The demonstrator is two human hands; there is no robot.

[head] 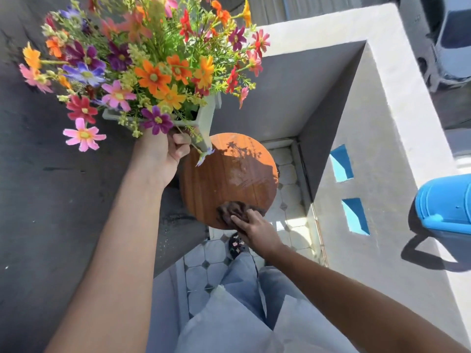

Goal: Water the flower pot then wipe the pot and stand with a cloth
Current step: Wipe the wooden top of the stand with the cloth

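**Desk:** What does the head view show?

**Operator:** On a sunlit balcony, my left hand (163,156) is closed around the flower pot (204,118), a pale square planter crammed with bright flowers (153,77), and lifts it clear of the stand (229,179). I read that as freeing the round wooden top for wiping.

**Desk:** And the other of your hands?

**Operator:** My right hand (254,230) lies nearly flat, fingers extended, pressing a dark brown cloth (234,211) onto the near edge of the stand. It pins the cloth rather than gripping it.

**Desk:** Watering finished?

**Operator:** I judge so: a pale wet-looking patch shines on the wood beyond the cloth, and a blue container (446,205) sits well apart on the parapet wall (382,138). I can't say it's the watering can.

**Desk:** What remains?

**Operator:** Probably the rest of the top, then setting the pot back.
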